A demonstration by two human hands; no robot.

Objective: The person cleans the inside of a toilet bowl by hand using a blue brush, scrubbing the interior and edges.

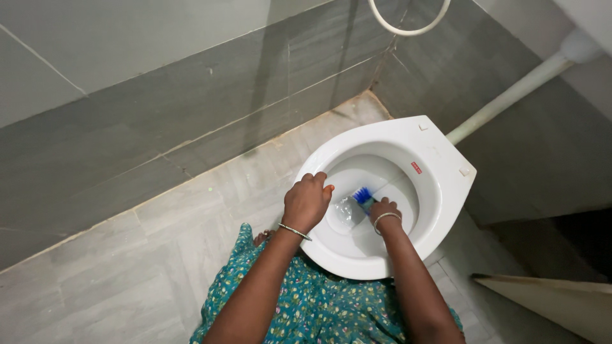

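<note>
The right hand (384, 210) is down inside the white toilet bowl (446, 191), closed around a blue brush (363, 195) whose bristles press against the inner wall just above the water. The left hand (306, 200) grips the bowl's near rim, fingers curled over the edge. Each wrist wears a thin bangle. A green flowered dress (306, 306) shows below, over the grey tiled floor (127, 267). A white pipe (510, 95) runs from the bowl to the wall.
</note>
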